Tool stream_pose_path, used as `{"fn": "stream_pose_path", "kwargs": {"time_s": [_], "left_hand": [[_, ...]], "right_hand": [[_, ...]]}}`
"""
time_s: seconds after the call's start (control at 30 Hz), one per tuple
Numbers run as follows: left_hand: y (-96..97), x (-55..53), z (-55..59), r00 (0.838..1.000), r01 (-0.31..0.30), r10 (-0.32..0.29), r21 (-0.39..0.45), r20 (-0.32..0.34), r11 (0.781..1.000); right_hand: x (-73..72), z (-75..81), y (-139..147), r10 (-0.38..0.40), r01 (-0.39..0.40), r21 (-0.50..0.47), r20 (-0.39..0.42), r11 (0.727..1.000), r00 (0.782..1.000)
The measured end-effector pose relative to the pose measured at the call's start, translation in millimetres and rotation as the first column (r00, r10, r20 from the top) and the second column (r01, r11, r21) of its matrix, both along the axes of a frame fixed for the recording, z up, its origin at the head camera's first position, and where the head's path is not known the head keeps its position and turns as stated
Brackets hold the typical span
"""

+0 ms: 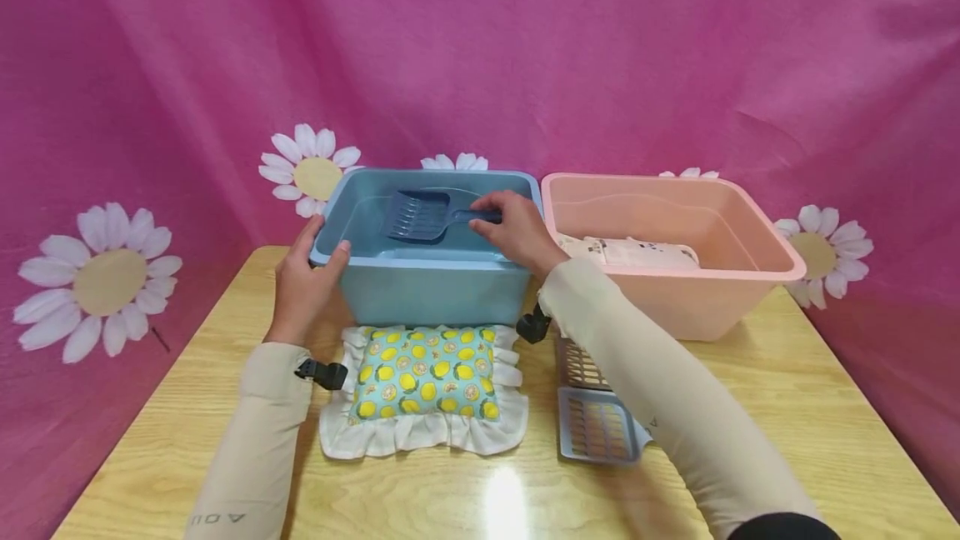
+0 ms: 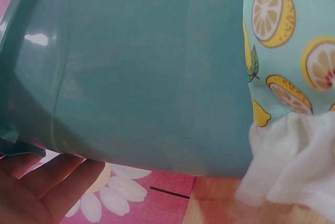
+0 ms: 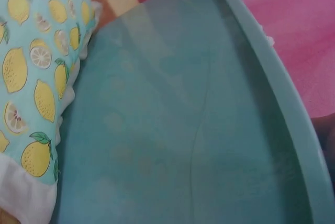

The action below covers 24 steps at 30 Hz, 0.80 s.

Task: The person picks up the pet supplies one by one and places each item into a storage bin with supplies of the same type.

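My right hand (image 1: 519,232) pinches the handle of a dark blue slotted litter scoop (image 1: 422,217). The scoop's head points left and overlaps the inside of a blue plastic tub (image 1: 435,294). At the tub's front left corner, my left hand (image 1: 306,282) holds the rim, with its thumb on the front side and its fingers along the left side. The left wrist view shows these fingers (image 2: 65,179) against the tub's outer wall (image 2: 146,77). In the right wrist view, the tub's wall (image 3: 157,119) fills most of the picture, and the scoop is out of sight.
A frilled lemon-print cushion (image 1: 427,373) lies before the blue tub. To the right stands a pink tub (image 1: 675,298) holding a pale printed cloth item (image 1: 648,253). A brown slotted scoop (image 1: 581,363) and a grey-blue one (image 1: 597,426) lie on the wooden table (image 1: 795,440), partly beneath my right forearm.
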<state>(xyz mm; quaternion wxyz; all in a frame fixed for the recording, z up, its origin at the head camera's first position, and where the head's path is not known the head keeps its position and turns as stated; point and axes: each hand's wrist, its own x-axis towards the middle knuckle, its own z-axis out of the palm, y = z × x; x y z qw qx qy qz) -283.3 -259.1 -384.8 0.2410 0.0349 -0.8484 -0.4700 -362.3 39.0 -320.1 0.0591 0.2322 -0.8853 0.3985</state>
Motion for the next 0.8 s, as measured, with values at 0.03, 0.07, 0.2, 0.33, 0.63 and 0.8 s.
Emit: {"fn": "stream_pose_path", "kwargs": {"time_s": [0.03,0.07,0.2,0.33,0.63,0.8], "left_hand": [[-0.7,-0.2,0.3,1.000,-0.003,0.003,-0.001,-0.003,1.000],[-1.2,0.1,0.6,1.000,-0.003,0.003,-0.001,-0.007,1.000],[-1.5,0.5,0.9,1.000,0.003,-0.003,0.005,-0.021,1.000],[-0.3,0.2,2.5,1.000,0.003,-0.003,0.006,-0.020,1.000],[-1.1,-1.0,0.8,1.000,0.003,-0.003,0.000,-0.023,1.000],[-1.2,-0.6,-0.4,1.000,-0.002,0.002,0.003,-0.024,1.000]], "right_hand": [[0.1,0.2,-0.8,0.005,-0.005,0.008,-0.004,1.000,1.000],[0.2,0.2,-1.3,0.007,-0.007,0.017,-0.006,1.000,1.000],[-0.2,-0.4,-1.2,-0.009,0.009,0.028,0.002,1.000,1.000],[-0.4,0.5,-0.5,-0.014,0.014,0.031,0.007,0.999,1.000],[-0.8,0.4,0.7,0.007,-0.007,0.060,0.015,0.998,1.000],[-0.6,-0.7,1.1,0.013,-0.014,0.063,0.015,0.998,1.000]]}}
